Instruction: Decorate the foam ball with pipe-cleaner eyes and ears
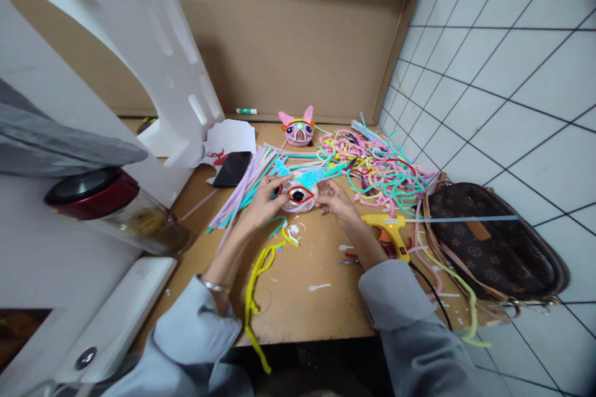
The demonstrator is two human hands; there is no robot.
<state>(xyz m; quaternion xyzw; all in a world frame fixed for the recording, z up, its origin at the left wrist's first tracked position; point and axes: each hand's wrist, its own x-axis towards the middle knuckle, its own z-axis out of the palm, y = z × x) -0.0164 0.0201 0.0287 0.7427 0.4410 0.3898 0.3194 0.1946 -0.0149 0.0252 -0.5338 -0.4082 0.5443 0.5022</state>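
Observation:
Between my two hands is a craft animal head with turquoise fuzzy ears and large black-and-white eyes outlined in red. My left hand grips its left side, thumb near one eye. On the other side, the fingers of my right hand pinch its edge. Behind it lie a bundle of pastel pipe cleaners and a heap of tangled pipe cleaners. A finished-looking pink animal head with upright ears stands farther back. Just right of my right wrist rests a yellow glue gun with a glue stick.
Yellow pipe cleaners hang over the table's front edge. At left are a black phone, white paper and a glass bottle. A brown handbag sits against the tiled wall. Cardboard stands behind, a marker before it.

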